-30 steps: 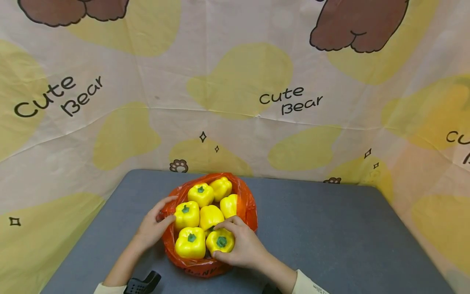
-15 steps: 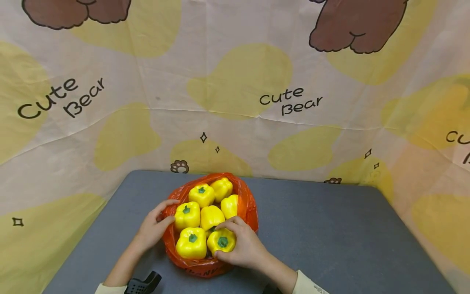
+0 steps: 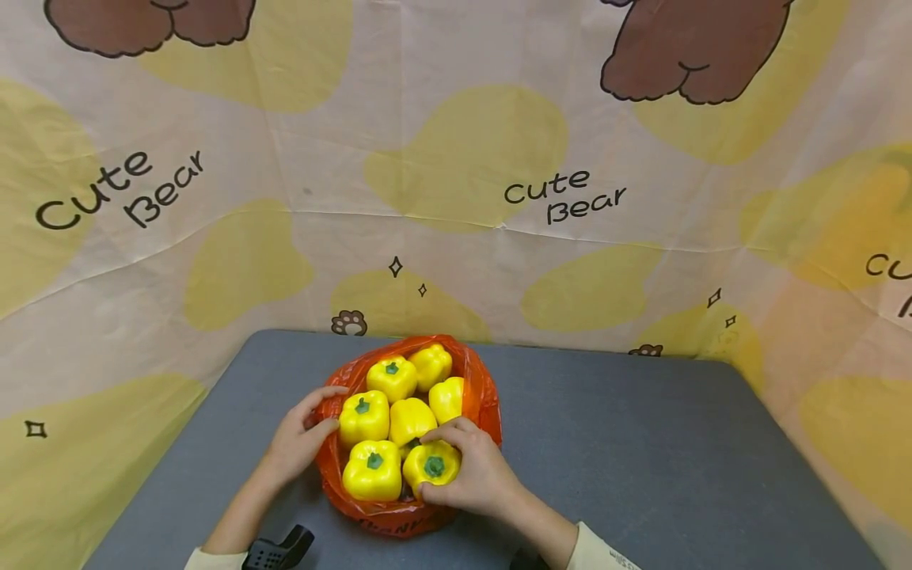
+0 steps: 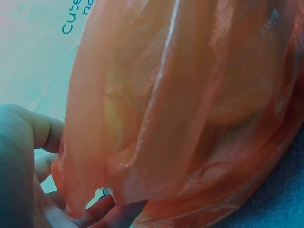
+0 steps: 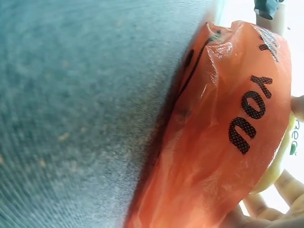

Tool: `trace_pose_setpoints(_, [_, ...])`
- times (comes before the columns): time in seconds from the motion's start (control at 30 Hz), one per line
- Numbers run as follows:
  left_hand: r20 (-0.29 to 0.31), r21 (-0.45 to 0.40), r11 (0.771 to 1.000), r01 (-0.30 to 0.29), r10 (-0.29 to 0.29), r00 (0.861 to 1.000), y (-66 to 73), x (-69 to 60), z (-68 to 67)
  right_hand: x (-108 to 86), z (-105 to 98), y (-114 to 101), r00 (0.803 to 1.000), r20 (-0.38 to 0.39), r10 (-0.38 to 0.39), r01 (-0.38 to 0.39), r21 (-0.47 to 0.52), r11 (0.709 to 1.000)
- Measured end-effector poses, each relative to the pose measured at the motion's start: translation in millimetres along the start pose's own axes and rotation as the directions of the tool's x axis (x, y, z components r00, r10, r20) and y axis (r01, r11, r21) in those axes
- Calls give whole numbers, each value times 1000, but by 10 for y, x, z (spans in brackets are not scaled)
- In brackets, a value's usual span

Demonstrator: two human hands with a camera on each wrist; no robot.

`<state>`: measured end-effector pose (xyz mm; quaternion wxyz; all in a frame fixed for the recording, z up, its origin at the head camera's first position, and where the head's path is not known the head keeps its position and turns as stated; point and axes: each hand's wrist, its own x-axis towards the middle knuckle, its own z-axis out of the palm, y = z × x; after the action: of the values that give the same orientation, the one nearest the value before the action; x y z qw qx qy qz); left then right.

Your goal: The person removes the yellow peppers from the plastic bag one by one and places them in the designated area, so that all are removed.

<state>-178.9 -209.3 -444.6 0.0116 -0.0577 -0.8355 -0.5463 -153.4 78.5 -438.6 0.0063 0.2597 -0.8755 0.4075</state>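
Observation:
An orange-red plastic bag [image 3: 483,388] stands with its mouth wide, full of yellow bell peppers with green stems. With thumb and fingers curled round its left rim, my left hand [image 3: 292,439] grips the bag; in the left wrist view the fingers [image 4: 45,130] lie at the thin plastic. My right hand [image 3: 480,475] holds the front right bell pepper [image 3: 433,465], thumb at its near side and fingers over its far side. Another bell pepper [image 3: 373,472] sits beside it on the left. The right wrist view shows the bag's outer wall [image 5: 228,123] with black lettering.
The bag stands on a grey table [image 3: 613,459] that reaches well to the right. Behind the table hangs a printed cloth [image 3: 456,158] with yellow patches and bear drawings. A black device [image 3: 279,548] is at the left wrist.
Hardly anything differs. The right hand and the bell pepper in it have shifted very slightly right; the left hand stays at the bag's rim.

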Motion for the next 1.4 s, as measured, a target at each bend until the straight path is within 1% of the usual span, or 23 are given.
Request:
trace_pose_setpoints(0.17, [4, -12, 1000, 2, -2, 1000, 8, 0, -5, 13, -43, -27, 1000, -2, -8, 8, 14, 1000])
trace_pose_setpoints(0.43, [6, -15, 1000, 9, -8, 1000, 15, -4, -12, 21, -130, -102, 999, -22, -27, 27, 3, 1000])
trace_pose_setpoints(0.73, [-6, 29, 999, -18, 18, 1000, 12, -4, -18, 42, -243, -188, 999, -45, -30, 29, -12, 1000])
trace_pose_setpoints(0.93, [-9, 57, 997, -56, 57, 998, 7, -2, -26, 73, -333, -215, 995, -88, -52, 52, -8, 999])
trace_pose_setpoints(1.23, [-11, 10, 999, -46, 46, 999, 10, -4, -31, 122, -522, -238, 989, -132, -61, 63, 11, 998])
trace_pose_setpoints(1.4, [-10, 4, 998, -62, 62, 998, 0, 0, -28, 143, -653, -243, 984, -165, -70, 71, 2, 997])
